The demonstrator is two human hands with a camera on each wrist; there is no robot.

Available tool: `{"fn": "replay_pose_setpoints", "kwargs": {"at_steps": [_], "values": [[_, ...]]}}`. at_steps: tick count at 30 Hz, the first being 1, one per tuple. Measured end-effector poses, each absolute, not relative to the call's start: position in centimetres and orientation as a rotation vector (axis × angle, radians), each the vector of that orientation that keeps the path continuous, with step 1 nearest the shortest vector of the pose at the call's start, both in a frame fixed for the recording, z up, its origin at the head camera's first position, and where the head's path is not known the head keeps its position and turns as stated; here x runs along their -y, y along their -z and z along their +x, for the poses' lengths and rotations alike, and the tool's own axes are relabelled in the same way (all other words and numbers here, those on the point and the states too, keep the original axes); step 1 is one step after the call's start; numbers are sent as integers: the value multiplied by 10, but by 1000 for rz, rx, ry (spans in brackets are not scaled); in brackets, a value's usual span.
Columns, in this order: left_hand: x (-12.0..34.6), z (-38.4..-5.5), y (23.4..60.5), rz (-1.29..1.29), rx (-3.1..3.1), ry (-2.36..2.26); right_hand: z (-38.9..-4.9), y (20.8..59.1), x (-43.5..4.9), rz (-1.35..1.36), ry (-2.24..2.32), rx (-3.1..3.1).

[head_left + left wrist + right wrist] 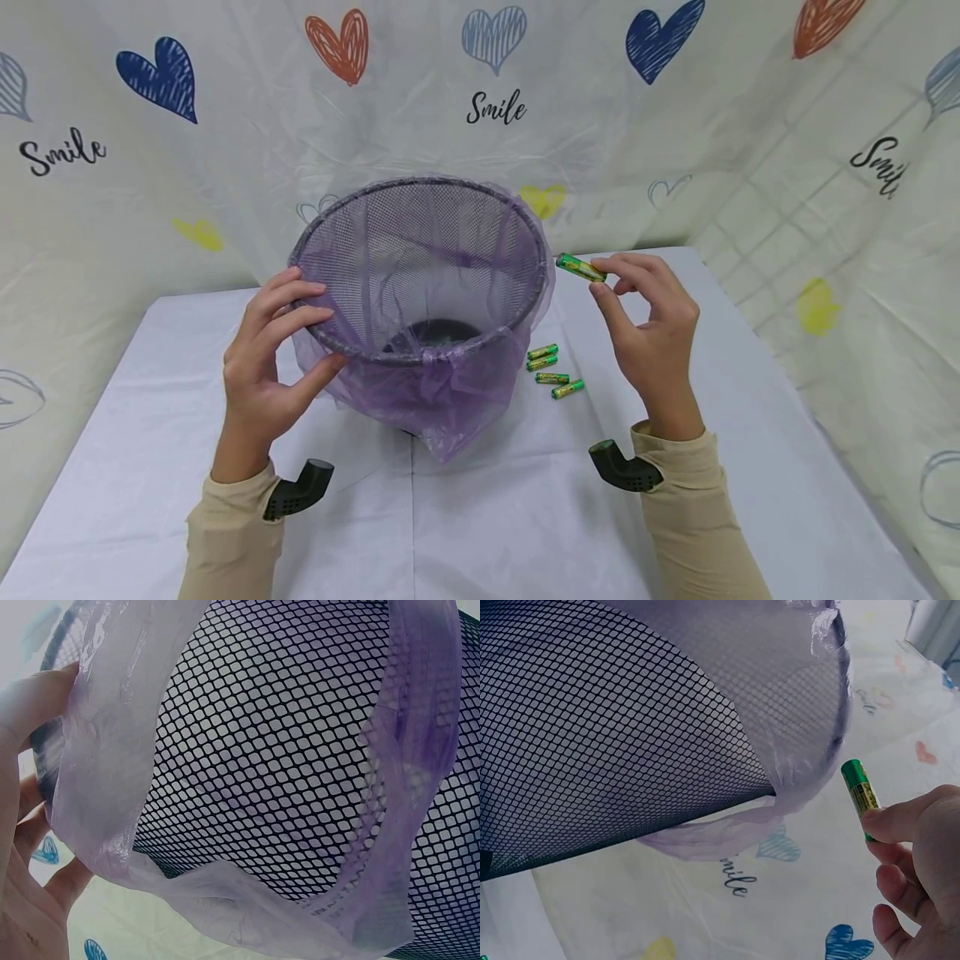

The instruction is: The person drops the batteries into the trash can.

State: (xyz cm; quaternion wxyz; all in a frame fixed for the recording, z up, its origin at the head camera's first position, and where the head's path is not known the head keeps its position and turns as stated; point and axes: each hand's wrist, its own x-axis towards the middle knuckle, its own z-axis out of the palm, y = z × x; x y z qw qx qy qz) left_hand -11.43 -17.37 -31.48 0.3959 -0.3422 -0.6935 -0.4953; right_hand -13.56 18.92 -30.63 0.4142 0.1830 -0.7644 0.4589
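A black mesh wastebasket (442, 187), lined with a thin purple plastic bag (450, 392), tilts toward me on the table. The bag folds over the rim and bunches into a knot at the front. My left hand (273, 358) grips the rim at its left side, fingers over the edge and thumb outside. To the right of the rim, my right hand (652, 325) pinches a green battery (581, 267) between thumb and fingers, above the table. In the right wrist view the battery (860, 793) points up beside the bag-covered rim.
Several green batteries (552, 364) lie on the white-covered table (510, 517) just right of the basket. Behind the table hangs a pale curtain (405, 125) printed with hearts and "Smile". Each wrist wears a black camera mount (300, 490).
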Motion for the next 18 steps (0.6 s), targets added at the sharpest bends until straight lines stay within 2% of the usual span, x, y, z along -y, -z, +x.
{"fn": "replay_pose_setpoints", "kwargs": {"at_steps": [18], "values": [[172,-114,314,-868,1745,1264,-133,293,-171,565,-1224,1840]]}}
